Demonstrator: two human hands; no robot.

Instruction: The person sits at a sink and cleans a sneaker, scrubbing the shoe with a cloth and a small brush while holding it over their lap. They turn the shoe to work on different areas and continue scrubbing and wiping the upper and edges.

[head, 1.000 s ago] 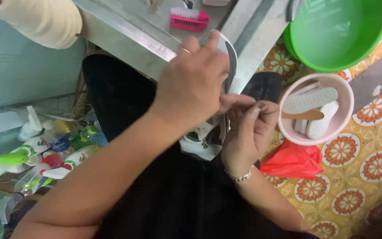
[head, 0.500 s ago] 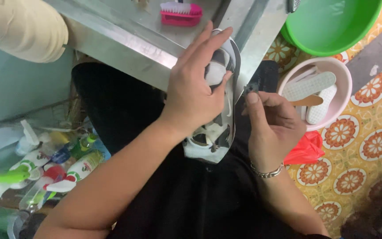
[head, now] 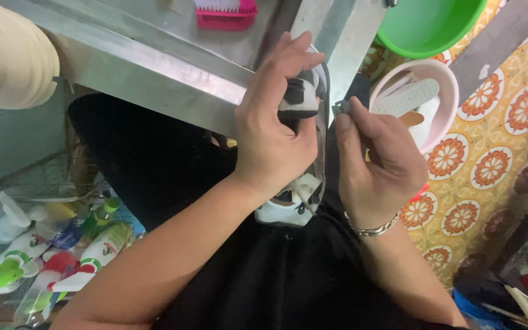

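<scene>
A white and black sneaker (head: 286, 209) rests upright on my black-clothed lap, its sole edge turned to the right. My left hand (head: 274, 137) wraps around its upper part, with the fingers curled over the top near the metal table edge. My right hand (head: 375, 160), which wears a silver bracelet, sits just right of the shoe. It pinches a small thin tool (head: 340, 109) against the sole's rim. Most of the shoe is hidden behind my left hand.
A steel table (head: 154, 55) with a pink brush (head: 224, 12) lies ahead. A green basin (head: 429, 27) and a pink bowl (head: 446, 91) holding insoles and brushes stand on the orange patterned floor (head: 490, 165). Spray bottles (head: 44, 256) crowd the lower left and dark shoes (head: 520, 281) the lower right.
My left hand has slid up the sneaker toward its top. My right hand has risen from beside the red cloth to the sole's upper rim.
</scene>
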